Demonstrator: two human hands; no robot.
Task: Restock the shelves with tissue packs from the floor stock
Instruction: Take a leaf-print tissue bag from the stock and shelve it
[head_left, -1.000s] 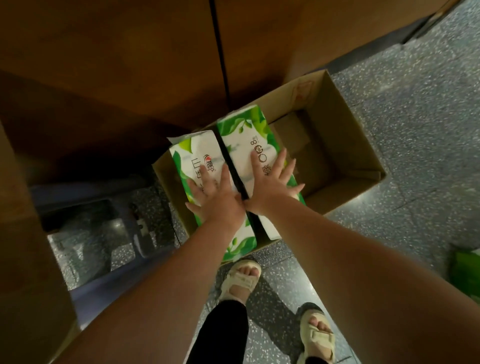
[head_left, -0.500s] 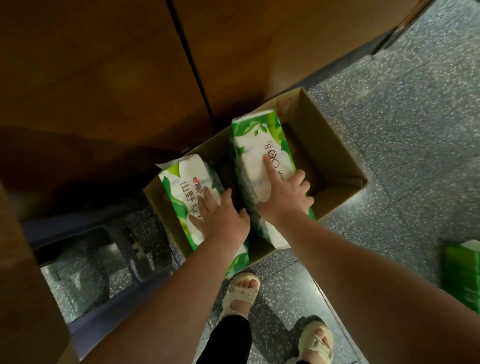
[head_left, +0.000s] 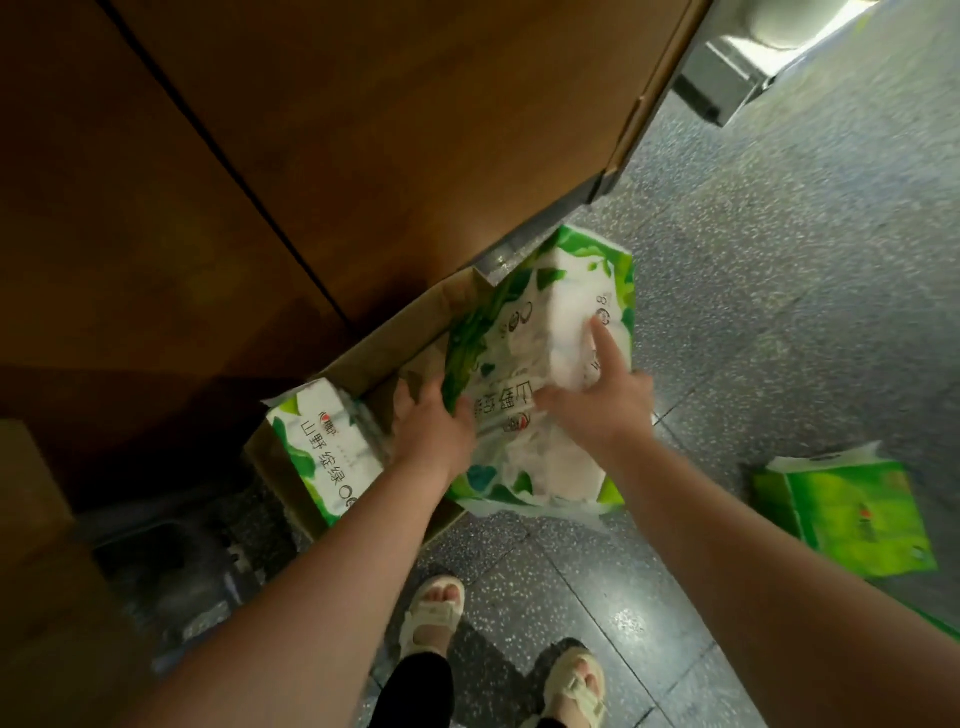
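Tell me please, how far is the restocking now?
Early stage. In hand: both hands, left hand and right hand, grip one tissue pack over the cardboard box. Left: a second pack in the box and a green pack on the floor. No shelf shows, so nothing looks placed.

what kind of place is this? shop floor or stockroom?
Probably a shop aisle, though I can't be certain: speckled terrazzo floor, wooden fixture panel, and a cardboard box of tissue packs being unpacked.
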